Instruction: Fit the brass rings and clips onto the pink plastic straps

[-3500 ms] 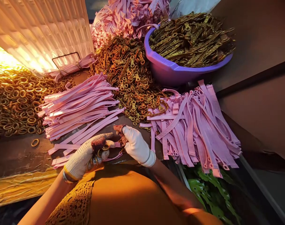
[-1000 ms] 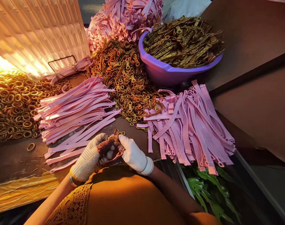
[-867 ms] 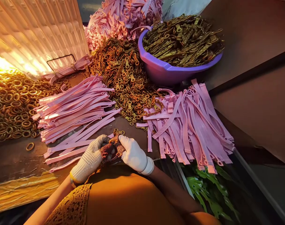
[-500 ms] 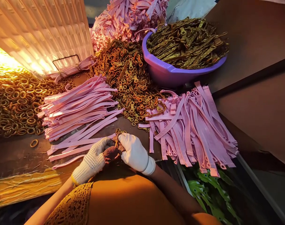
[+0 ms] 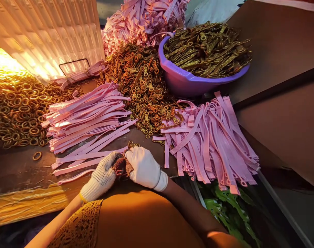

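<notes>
Both my hands wear white knit gloves with worn brown fingertips and meet at the near table edge. My left hand is closed, fingertips pressed against those of my right hand. Between them they pinch something small, hidden by the fingers; in earlier frames it was a pink strap end with brass rings. A few brass links lie just beyond my right hand. Flat pink straps are stacked ahead on the left, with loose ones reaching toward my left hand.
A second pile of pink straps fans out at right. Brass rings heap at far left, brass links in the middle. A purple basin holds dark metal pieces. More straps are piled behind. Green patterned cloth lies lower right.
My hands have drawn closer together and nearer my body; the pink strap and rings seen between them 3.5 s ago are now covered by the fingers.
</notes>
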Tool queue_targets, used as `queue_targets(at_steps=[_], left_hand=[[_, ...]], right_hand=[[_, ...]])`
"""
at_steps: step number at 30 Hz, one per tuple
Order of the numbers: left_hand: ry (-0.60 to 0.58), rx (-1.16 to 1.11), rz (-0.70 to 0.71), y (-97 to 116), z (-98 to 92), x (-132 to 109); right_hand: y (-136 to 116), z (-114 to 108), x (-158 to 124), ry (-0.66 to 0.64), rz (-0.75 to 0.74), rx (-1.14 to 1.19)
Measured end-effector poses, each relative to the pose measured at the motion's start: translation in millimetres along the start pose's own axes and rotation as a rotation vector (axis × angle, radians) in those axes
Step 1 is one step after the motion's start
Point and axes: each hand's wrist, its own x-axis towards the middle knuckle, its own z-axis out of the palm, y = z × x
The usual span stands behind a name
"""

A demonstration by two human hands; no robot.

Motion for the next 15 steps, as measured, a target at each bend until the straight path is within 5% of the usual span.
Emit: queue_targets(at_steps=[7,11,15], left_hand=[[-0.006,-0.41,-0.161,18,14.4,-3],[0.033,0.138,0.103,19,-12.2,10],[0.149,0.814,0.303,-2,-41.9,15]], right_hand=[[-4,9,-8,0.031,0.097,0.054],[2,10,-4,0.138,0.154,0.149],[3,23,13,0.218,0.001,0.045]])
